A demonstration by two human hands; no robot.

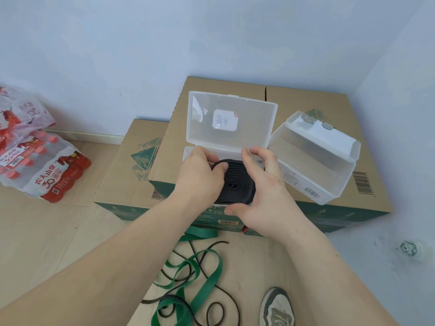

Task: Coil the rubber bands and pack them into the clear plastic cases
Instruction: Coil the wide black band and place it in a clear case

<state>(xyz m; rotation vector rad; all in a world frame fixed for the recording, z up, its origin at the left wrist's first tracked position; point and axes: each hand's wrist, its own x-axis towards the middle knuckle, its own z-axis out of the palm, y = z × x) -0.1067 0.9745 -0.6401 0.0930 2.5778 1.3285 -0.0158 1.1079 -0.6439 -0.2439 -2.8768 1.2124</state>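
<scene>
while the black coil [235, 182] sits at the mouth of the open front case [254, 123], the left hand [200, 177] pinches its edge, thumb on top, and the right hand [263, 184] cups it with arched, spread fingers, likely to stop unwinding; loose bands [211, 278] lie on the floor [47, 231].

We see pale blue walls [141, 43] meeting at a corner, a white baseboard [94, 135] and a light wood floor [47, 231]. Cardboard boxes [329, 107] stand against the wall, with a shrink-wrapped bottle pack [47, 175] on the floor to the left. Soft, even light.
</scene>
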